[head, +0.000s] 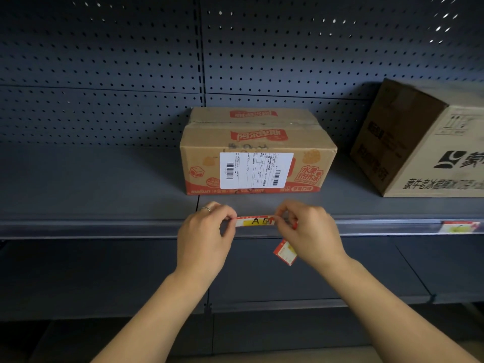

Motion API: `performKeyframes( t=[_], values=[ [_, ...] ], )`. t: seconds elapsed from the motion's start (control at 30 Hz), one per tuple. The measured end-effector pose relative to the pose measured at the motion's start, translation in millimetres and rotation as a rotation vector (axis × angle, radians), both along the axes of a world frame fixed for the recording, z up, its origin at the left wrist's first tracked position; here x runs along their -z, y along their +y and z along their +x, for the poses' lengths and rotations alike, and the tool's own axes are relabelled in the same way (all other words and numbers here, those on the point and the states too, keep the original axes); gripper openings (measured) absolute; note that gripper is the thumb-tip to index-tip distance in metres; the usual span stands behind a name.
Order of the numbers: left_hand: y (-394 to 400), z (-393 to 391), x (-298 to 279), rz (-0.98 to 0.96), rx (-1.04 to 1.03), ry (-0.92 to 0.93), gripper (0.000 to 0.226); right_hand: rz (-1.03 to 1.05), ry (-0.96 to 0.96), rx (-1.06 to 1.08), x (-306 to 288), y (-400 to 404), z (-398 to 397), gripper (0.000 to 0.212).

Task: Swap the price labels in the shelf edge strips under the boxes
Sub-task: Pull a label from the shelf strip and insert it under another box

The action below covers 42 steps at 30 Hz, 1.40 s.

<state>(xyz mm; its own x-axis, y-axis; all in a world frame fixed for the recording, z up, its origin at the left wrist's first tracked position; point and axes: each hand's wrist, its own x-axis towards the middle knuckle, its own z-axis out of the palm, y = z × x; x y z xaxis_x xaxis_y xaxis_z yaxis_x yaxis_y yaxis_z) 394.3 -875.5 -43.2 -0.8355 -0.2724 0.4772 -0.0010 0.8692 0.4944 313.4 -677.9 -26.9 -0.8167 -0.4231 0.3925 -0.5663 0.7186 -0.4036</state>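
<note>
A red and yellow price label [254,221] marked "A" sits at the shelf edge strip [104,227], under the red-printed cardboard box [258,153]. My left hand [203,238] pinches the label's left end and my right hand [310,230] pinches its right end. A second red and white label [285,251] hangs below my right hand, tucked under its fingers. Another label [459,227] is in the strip at the far right, under the larger brown box [424,142].
The dark shelf [91,179] stretches left of the box. A perforated back panel [131,61] rises behind. A lower shelf [340,273] lies beneath my arms.
</note>
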Motion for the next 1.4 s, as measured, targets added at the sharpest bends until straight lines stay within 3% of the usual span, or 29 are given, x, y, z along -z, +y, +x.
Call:
performKeyframes(
  t=[0.77,1.1,1.4],
  values=[
    [6,4,12,-0.12,-0.004,-0.037,0.012,0.143,0.024,0.068,17,-1,2,0.006],
    [11,4,15,-0.132,0.044,-0.066,0.021,0.136,0.047,0.125,18,1,4,0.007],
    [13,6,14,-0.124,0.051,-0.054,0.025,0.071,0.12,0.053,23,6,4,0.004]
  ],
)
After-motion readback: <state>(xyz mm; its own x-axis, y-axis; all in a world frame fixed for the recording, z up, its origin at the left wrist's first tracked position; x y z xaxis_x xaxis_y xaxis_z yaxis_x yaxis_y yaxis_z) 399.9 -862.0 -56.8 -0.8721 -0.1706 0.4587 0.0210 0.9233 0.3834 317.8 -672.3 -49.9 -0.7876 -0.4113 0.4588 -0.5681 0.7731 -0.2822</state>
